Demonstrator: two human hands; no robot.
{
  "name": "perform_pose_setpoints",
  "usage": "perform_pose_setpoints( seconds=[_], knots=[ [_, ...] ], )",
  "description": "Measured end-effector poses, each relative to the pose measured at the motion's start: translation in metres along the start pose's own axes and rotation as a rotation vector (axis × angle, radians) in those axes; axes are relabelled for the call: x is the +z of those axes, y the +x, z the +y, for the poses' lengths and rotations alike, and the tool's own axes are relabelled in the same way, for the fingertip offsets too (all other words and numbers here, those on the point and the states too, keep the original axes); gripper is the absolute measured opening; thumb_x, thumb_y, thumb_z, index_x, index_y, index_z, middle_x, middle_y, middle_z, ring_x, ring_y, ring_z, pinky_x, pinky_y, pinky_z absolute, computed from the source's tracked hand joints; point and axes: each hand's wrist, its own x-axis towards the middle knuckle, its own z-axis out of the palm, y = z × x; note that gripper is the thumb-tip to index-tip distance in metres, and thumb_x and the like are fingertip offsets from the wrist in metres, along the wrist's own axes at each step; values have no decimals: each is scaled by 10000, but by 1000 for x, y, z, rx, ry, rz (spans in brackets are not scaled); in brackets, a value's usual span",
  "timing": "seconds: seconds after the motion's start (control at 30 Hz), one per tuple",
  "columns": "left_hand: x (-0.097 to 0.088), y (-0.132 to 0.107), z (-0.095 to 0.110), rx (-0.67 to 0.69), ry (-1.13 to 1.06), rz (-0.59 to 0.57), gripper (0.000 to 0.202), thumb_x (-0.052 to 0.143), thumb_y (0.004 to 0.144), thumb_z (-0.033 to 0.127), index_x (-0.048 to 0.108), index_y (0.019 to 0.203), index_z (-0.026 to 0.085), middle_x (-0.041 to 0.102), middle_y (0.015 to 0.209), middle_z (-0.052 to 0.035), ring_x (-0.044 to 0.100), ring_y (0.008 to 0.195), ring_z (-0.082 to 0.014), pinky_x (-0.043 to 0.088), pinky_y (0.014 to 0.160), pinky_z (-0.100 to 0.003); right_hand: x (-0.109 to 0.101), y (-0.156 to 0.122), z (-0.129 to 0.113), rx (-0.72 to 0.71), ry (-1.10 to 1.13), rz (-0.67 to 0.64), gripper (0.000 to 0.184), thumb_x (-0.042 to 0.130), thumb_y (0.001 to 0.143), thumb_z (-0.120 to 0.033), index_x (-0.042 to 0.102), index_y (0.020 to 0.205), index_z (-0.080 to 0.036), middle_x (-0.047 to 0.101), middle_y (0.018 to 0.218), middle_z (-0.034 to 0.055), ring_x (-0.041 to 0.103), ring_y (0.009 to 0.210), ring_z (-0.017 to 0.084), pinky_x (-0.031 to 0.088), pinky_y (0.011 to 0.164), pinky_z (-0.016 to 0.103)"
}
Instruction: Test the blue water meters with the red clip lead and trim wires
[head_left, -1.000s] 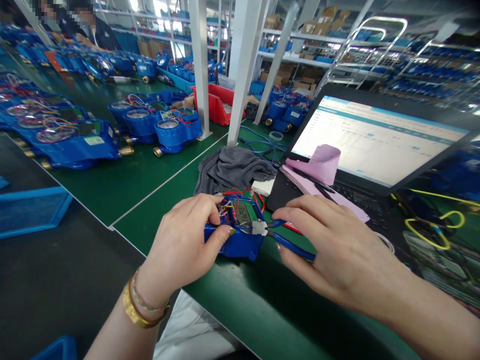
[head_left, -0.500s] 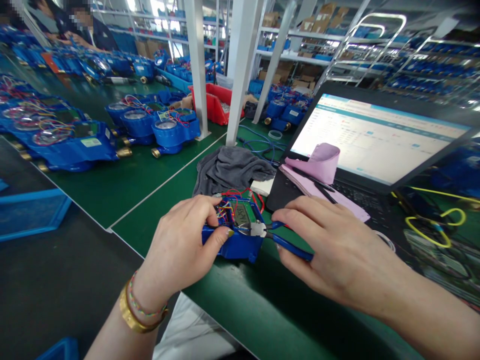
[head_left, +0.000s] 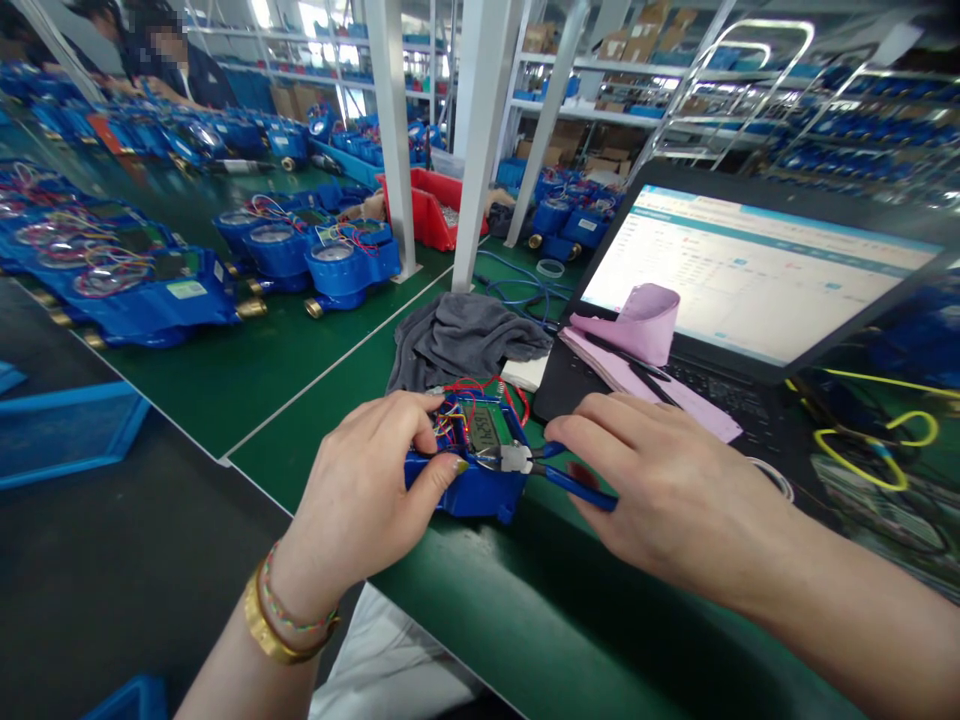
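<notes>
A blue meter housing [head_left: 480, 497] with an LCD display [head_left: 487, 428], a green circuit board and thin coloured wires [head_left: 448, 425] sits on the green table. My left hand [head_left: 375, 470] grips its left side, thumb on the near edge and fingers at the far side. In my right hand [head_left: 645, 470] is a pair of cutting pliers [head_left: 574, 485] with blue handles. Their jaws reach over the housing's near edge, just below the display and close to my left thumb. What lies between the jaws is too small to make out.
A laptop [head_left: 765, 280] stands at the right, pink paper [head_left: 637, 335] and pens on its keyboard. Behind the housing lies a grey cloth [head_left: 465, 335]. Blue water meters [head_left: 352, 265] fill the left. White posts [head_left: 487, 150] and a red bin [head_left: 431, 215] stand farther back.
The fingers of my right hand have drawn in, and the lower plier handle has moved slightly toward the upper one. My left hand and the housing stay put.
</notes>
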Motion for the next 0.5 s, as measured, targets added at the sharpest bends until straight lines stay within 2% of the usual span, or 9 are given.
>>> perform_pose_setpoints(
  seconds=[0.3,0.5],
  knots=[
    [1,-1,0,10,11,11,140,502,857,237,397,765,226,639,992,-59,605,1018,-263,476,803,-438,-2,3,0,-35,-26,5,151,582,680,-131,619,824,-162,578,717,54,571,633,222,434,543,319],
    [0,-2,-1,-6,-1,1,142,507,859,238,403,765,222,636,1025,-72,595,1034,-260,474,824,-447,-7,4,-3,-4,-2,-12,179,585,639,-117,632,806,-158,577,685,45,579,600,216,445,531,312]
  ],
)
